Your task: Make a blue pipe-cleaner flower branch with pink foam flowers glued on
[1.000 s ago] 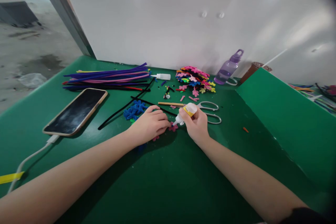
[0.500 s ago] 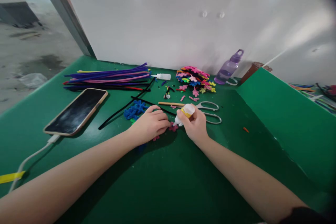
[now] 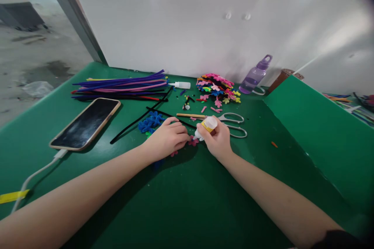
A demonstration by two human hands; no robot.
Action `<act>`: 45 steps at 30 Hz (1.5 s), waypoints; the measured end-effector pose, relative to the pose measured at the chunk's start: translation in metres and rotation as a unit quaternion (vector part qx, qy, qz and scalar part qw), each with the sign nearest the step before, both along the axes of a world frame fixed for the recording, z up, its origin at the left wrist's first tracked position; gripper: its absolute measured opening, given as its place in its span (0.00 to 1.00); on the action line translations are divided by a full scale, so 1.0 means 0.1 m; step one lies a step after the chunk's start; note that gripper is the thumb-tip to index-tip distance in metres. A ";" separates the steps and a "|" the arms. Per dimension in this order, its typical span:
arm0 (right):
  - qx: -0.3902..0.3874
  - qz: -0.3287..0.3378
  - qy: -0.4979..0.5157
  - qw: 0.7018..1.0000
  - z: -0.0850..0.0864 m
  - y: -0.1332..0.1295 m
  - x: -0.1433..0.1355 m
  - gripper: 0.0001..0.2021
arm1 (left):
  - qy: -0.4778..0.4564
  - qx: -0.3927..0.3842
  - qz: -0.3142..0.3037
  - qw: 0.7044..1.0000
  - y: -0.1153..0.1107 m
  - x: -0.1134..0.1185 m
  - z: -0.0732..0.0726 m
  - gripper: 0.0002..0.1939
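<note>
My right hand (image 3: 219, 140) is wrapped round a small glue bottle (image 3: 209, 123) with a yellow label, tipped so its nozzle points down and left. The nozzle tip meets a pink pipe-cleaner flower (image 3: 193, 141) lying on the green table. My left hand (image 3: 169, 140) lies palm down, its closed fingertips on the flower's left edge. Blue pipe-cleaner flowers (image 3: 150, 121) sit just beyond the left hand, and part of another pink flower (image 3: 174, 153) shows beneath it. Scissors (image 3: 233, 117) lie behind the right hand, their blades partly hidden.
A bundle of pipe cleaners (image 3: 122, 85) and a phone (image 3: 86, 124) on a cable lie to the left. At the back are a second glue bottle (image 3: 182, 85), a heap of flowers (image 3: 217, 85) and a purple water bottle (image 3: 254, 76). A green panel (image 3: 318, 132) borders the right.
Almost nothing differs. Both hands, the glue bottle and the pink flower keep their places; the whole view shifts very slightly.
</note>
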State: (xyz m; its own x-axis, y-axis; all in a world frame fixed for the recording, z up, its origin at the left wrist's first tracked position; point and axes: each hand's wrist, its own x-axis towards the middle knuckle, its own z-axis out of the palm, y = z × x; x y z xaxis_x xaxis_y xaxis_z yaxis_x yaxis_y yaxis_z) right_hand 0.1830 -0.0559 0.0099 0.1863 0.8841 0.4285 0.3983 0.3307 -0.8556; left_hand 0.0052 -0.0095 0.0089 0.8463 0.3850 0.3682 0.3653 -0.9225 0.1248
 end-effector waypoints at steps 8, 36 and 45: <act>0.021 0.005 0.005 1.000 0.03 -0.02 -0.01 0.09 | 0.002 0.002 -0.003 1.000 0.00 0.00 0.00 0.14; 0.019 -0.007 -0.064 0.998 0.06 -0.04 -0.02 0.09 | 0.007 0.015 -0.010 1.000 0.00 -0.01 0.02 0.14; 0.031 0.000 -0.065 0.997 0.02 -0.02 -0.01 0.09 | 0.017 0.014 -0.007 1.000 0.00 -0.01 0.01 0.14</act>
State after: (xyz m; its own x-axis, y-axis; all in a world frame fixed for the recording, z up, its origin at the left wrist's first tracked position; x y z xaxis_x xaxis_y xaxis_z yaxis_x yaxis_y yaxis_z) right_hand 0.1822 -0.0584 0.0122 0.1269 0.8554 0.5022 0.5042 0.3804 -0.7753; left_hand 0.0045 -0.0093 0.0100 0.8636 0.3632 0.3496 0.3560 -0.9304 0.0873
